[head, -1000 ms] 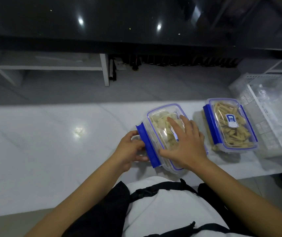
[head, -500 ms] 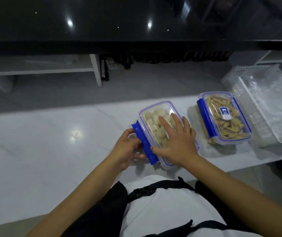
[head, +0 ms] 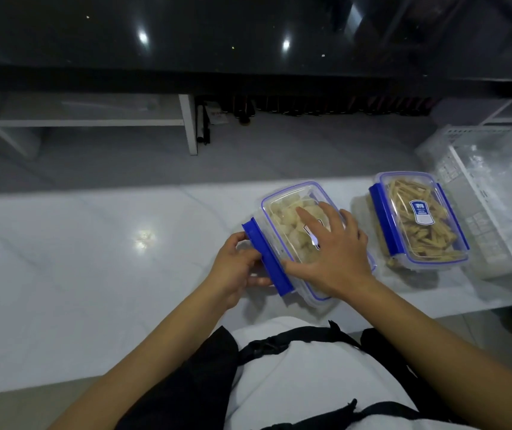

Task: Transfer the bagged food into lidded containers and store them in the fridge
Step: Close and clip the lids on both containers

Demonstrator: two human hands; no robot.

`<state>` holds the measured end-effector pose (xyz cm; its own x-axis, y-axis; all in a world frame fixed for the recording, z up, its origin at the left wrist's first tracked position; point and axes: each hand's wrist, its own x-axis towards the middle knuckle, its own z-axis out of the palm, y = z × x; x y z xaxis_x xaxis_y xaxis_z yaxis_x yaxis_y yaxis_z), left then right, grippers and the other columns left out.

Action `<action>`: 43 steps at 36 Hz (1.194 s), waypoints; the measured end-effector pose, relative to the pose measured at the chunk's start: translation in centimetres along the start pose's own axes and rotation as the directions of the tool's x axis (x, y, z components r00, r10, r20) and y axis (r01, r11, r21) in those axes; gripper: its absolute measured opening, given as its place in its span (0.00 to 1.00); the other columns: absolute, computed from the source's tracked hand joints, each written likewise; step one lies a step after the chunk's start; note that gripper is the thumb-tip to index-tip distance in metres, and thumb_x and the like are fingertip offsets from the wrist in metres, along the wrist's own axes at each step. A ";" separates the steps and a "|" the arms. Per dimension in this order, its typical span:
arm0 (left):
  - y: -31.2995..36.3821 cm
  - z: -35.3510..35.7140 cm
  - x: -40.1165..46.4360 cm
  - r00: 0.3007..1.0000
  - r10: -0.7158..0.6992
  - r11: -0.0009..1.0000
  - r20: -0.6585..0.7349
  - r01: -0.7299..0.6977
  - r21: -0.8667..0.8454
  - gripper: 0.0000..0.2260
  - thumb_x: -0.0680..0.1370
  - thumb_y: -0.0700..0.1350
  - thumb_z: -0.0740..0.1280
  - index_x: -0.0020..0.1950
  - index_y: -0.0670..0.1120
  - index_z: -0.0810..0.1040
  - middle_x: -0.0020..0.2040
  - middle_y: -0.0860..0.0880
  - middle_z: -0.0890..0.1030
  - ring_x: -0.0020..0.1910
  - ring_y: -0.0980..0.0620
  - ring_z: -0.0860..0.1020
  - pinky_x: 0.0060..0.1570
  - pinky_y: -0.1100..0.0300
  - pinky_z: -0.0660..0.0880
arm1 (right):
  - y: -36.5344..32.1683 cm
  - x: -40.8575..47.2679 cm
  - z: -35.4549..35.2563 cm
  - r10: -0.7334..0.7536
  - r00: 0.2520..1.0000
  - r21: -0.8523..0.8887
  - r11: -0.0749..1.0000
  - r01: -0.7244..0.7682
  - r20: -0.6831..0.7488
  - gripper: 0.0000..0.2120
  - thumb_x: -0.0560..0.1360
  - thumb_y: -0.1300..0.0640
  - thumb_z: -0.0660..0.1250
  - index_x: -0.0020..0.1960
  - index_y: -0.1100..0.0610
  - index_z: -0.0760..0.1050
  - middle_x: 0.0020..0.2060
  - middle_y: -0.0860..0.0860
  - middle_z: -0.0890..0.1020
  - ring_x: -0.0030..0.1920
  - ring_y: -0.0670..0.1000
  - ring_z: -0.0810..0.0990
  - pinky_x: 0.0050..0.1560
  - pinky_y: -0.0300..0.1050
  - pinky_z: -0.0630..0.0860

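You are looking down at a pale, glossy surface (head: 62, 274) with your two bare hands working on a clear lidded container (head: 282, 225) directly in front of you. It holds pale, chunky pieces of food and lies at a slant near the front edge of the surface. Your right hand (head: 332, 259) lies flat on its transparent lid, fingers straight and spread, pressing down; that grip is wide, holding nothing. Your left hand (head: 236, 268) is at the container's left side, fingers curled around the blue latch (head: 267, 259), which sticks out from the lid edge; that grip is narrow, closed around the latch.

A second container (head: 419, 225) stands to the right, apart from the first. It is filled with tan, stick-shaped pieces, its lid is on, a blue latch runs along its left side, and a blue and white label sits on top. Just beyond it, at the right edge, is a white plastic basket (head: 490, 193) with crumpled clear plastic inside. Behind the surface lies a grey floor with a white shelf frame (head: 186, 122).
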<state>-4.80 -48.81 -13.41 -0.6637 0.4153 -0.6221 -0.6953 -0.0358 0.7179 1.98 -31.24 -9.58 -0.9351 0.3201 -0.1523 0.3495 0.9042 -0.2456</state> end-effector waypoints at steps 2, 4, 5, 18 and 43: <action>-0.1 0.0 0.1 1.000 -0.006 1.000 -0.005 0.006 0.000 0.16 0.79 0.34 0.65 0.65 0.46 0.72 0.52 0.36 0.84 0.45 0.41 0.86 0.40 0.45 0.83 | 0.7 -0.6 -0.3 -0.018 1.000 -0.020 1.000 0.018 0.025 0.49 0.58 0.23 0.58 0.77 0.33 0.52 0.80 0.48 0.54 0.78 0.60 0.47 0.73 0.66 0.53; -0.1 -0.1 0.3 1.000 -0.013 1.000 -0.007 0.013 0.002 0.16 0.80 0.35 0.65 0.65 0.47 0.72 0.51 0.38 0.84 0.45 0.42 0.86 0.42 0.44 0.84 | 1.4 -1.4 -0.4 -0.038 0.998 -0.025 0.999 0.039 0.055 0.49 0.59 0.23 0.57 0.78 0.33 0.51 0.80 0.48 0.53 0.79 0.60 0.46 0.74 0.66 0.52; -0.1 -0.1 0.3 1.000 -0.014 1.000 -0.006 0.014 0.008 0.15 0.80 0.35 0.65 0.65 0.47 0.72 0.51 0.38 0.84 0.46 0.42 0.86 0.42 0.43 0.84 | 1.7 -1.8 -0.5 -0.042 0.997 -0.009 0.999 0.042 0.061 0.49 0.59 0.23 0.57 0.78 0.34 0.52 0.80 0.48 0.53 0.79 0.59 0.46 0.74 0.65 0.52; 0.3 0.4 1.0 1.000 -0.016 0.996 -0.016 0.014 -0.083 0.15 0.80 0.37 0.68 0.64 0.50 0.73 0.50 0.42 0.85 0.46 0.42 0.86 0.38 0.49 0.83 | 5.6 -7.0 -3.9 -0.051 0.997 0.124 0.991 0.059 -0.064 0.45 0.61 0.28 0.67 0.75 0.38 0.65 0.76 0.48 0.63 0.78 0.58 0.56 0.72 0.68 0.61; 1.2 1.0 2.7 0.998 -0.015 0.990 -0.061 0.007 -0.138 0.15 0.80 0.37 0.68 0.62 0.52 0.73 0.47 0.42 0.85 0.43 0.44 0.87 0.35 0.50 0.82 | 7.2 -3.8 -2.3 -0.159 0.987 0.051 0.986 0.159 0.006 0.44 0.62 0.26 0.66 0.76 0.34 0.60 0.78 0.48 0.59 0.79 0.60 0.52 0.73 0.67 0.58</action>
<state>-7.13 -46.85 -13.88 -0.6685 0.3596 -0.6510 -0.7312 -0.1580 0.6636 7.86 -25.31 -8.59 -0.9784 0.1703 -0.1175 0.1994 0.9278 -0.3153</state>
